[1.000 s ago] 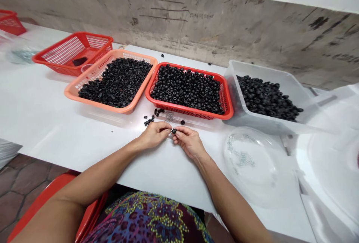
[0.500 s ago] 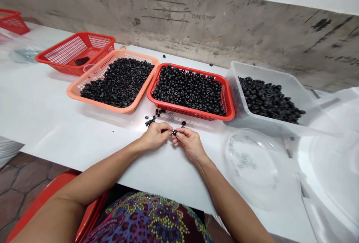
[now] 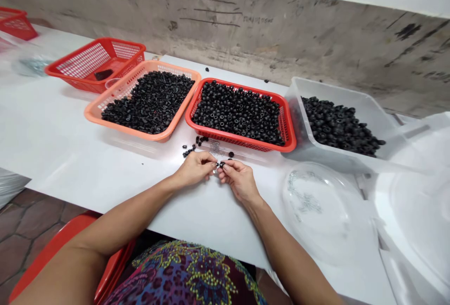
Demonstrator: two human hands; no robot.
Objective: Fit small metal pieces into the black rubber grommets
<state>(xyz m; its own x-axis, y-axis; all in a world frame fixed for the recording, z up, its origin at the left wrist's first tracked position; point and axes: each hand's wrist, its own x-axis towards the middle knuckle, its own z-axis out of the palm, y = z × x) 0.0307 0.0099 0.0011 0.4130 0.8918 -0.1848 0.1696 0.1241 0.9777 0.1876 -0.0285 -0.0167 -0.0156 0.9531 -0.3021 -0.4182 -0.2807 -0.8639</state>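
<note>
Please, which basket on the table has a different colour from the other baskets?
The orange basket, heaped with small black pieces, standing between two red baskets; every other visible basket is red.

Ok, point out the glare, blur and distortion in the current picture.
Head view, left: pale sheen on the white table, and the greenish bundle looks hazy; head view, left of centre: faint reflection below the peach basket; head view, right edge: the white round object looks stretched and soft; head view, centre: the small black piece in the right hand lacks clear detail.
</note>
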